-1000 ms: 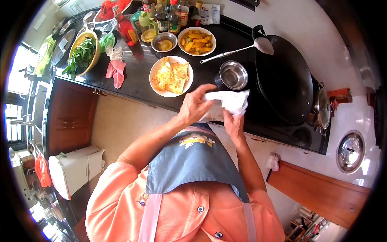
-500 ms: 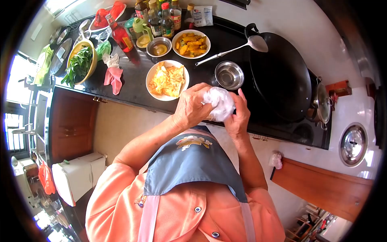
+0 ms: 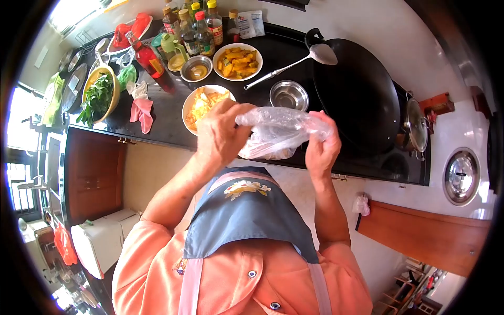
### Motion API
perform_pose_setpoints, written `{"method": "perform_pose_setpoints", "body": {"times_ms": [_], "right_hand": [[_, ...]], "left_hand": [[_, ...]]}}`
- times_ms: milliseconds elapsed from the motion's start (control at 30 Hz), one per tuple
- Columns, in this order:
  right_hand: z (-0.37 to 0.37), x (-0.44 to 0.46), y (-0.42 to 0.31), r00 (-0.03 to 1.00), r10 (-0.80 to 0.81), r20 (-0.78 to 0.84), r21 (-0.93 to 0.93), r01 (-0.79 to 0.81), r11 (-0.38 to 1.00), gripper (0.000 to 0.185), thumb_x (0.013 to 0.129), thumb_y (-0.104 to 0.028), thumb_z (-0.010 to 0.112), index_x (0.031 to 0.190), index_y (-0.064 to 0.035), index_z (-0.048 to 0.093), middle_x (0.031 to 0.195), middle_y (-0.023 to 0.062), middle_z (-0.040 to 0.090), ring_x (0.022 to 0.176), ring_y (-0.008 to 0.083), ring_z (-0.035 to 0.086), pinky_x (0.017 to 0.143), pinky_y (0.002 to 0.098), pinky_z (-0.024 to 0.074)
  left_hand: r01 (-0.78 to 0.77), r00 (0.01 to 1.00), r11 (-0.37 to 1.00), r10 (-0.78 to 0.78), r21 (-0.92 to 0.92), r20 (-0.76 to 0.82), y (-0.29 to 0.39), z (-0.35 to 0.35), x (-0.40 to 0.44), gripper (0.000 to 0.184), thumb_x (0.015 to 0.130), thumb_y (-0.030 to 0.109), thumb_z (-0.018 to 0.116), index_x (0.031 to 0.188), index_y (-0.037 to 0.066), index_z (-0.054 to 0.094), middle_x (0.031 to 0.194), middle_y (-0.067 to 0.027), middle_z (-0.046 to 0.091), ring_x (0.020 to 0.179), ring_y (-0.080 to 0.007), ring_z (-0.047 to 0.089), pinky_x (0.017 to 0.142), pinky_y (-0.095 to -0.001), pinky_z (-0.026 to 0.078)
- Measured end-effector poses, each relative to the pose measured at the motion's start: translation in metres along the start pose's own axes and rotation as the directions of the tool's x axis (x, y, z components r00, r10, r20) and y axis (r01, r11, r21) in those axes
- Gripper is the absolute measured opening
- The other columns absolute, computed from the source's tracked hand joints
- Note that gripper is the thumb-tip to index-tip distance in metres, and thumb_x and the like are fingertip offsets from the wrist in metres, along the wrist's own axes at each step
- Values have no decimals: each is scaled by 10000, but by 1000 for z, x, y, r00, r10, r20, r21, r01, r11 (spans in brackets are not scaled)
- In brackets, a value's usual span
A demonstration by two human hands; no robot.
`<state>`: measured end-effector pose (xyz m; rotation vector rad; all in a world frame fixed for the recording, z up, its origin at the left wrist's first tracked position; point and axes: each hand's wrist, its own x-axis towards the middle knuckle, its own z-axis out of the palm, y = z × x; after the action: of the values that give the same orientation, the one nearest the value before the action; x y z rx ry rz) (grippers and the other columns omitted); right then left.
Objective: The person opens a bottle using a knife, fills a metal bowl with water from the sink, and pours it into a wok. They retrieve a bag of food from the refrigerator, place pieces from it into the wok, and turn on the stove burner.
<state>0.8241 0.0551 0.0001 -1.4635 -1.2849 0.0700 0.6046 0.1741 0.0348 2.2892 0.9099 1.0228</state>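
Observation:
A clear plastic bag is stretched between my two hands, in front of the counter's edge. My left hand grips its left end, and my right hand pinches the right end. Something pale shows through the lower part of the bag, but I cannot make out what it is. Partly behind my left hand stands a white bowl of yellow egg-like food. An empty-looking metal bowl sits just beyond the bag.
A black wok stands at the right, with a metal spatula reaching across its rim. Beyond are a bowl of orange pieces, a small metal bowl and several bottles. Leafy greens fill a basket at the left.
The bunched white plastic has been spread out into a wide bag. My hands have moved apart, the left one toward the egg bowl, now partly covering it. The view has shifted slightly.

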Motion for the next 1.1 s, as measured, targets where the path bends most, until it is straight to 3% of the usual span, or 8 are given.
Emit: {"method": "perform_pose_setpoints", "body": {"times_ms": [67, 167, 300, 400, 500, 667, 933, 1100], "right_hand": [[2, 2, -3, 948, 319, -2, 462, -282, 841, 250, 1000, -90, 649, 1233, 2, 642, 1111, 106, 708, 960, 166, 676, 1024, 320, 502], [0, 11, -9, 951, 305, 44, 532, -281, 799, 312, 1013, -85, 633, 1309, 5, 598, 1182, 109, 679, 1046, 180, 656, 968, 289, 519], [1, 24, -31, 994, -17, -108, 82, 25, 996, 606, 888, -83, 764, 1424, 13, 498, 1314, 147, 606, 1160, 247, 607, 1024, 386, 493], [-13, 12, -52, 837, -545, -54, -148, 533, 833, 458, 803, -106, 823, 1225, -46, 653, 1238, 139, 642, 1105, 246, 640, 958, 380, 511], [2, 1, -86, 773, -597, 215, -96, 625, 774, 202, 826, -179, 824, 988, -87, 744, 1015, 38, 709, 960, 221, 690, 798, 357, 533], [5, 26, -71, 866, -195, 461, -522, 442, 729, 437, 875, -179, 732, 1263, -6, 626, 883, 62, 585, 865, 230, 627, 1113, 529, 378], [-16, -21, -108, 723, -9, 690, -442, 431, 787, 324, 881, -136, 640, 1176, -7, 674, 847, 70, 577, 746, 205, 632, 827, 398, 463], [-22, -33, -115, 353, -69, 933, -122, 491, 862, 274, 880, -170, 702, 1133, -66, 685, 828, 52, 584, 736, 235, 664, 700, 352, 525]], "left_hand": [[112, 993, 989, -114, -99, -13, -6, 0, -1, 267, 836, 72, 692, 1092, 38, 762, 943, -166, 732, 786, -306, 729, 697, -374, 577], [522, 853, 681, -435, -514, 290, 5, -9, 6, 258, 928, 81, 657, 1156, -17, 727, 963, -118, 764, 841, -182, 738, 786, -307, 587], [639, 692, -10, -429, -769, 580, -7, -4, 9, 249, 984, 135, 642, 1164, -32, 684, 1049, -91, 741, 990, -180, 717, 911, -323, 576], [635, 673, -18, -477, -772, 565, 4, -3, 13, 245, 1000, 205, 627, 1136, 9, 683, 1076, -87, 725, 1017, -171, 700, 918, -343, 574], [600, 731, 104, -475, -793, 491, 6, -1, 17, 266, 1018, 267, 596, 1125, 42, 690, 1066, -59, 725, 997, -162, 694, 940, -336, 561], [619, 750, 245, -466, -746, 469, 22, -1, 22, 288, 1030, 272, 568, 1147, 41, 695, 1076, -47, 721, 1014, -133, 676, 937, -308, 540], [484, 747, -59, -491, -873, 448, 17, 11, 21, 254, 1059, 213, 591, 1201, 25, 685, 1112, -74, 721, 1028, -159, 686, 926, -338, 566], [476, 712, -76, -551, -876, 435, 25, 18, 27, 296, 1078, 249, 582, 1261, 28, 655, 1092, -59, 721, 973, -137, 690, 876, -329, 582]]}}
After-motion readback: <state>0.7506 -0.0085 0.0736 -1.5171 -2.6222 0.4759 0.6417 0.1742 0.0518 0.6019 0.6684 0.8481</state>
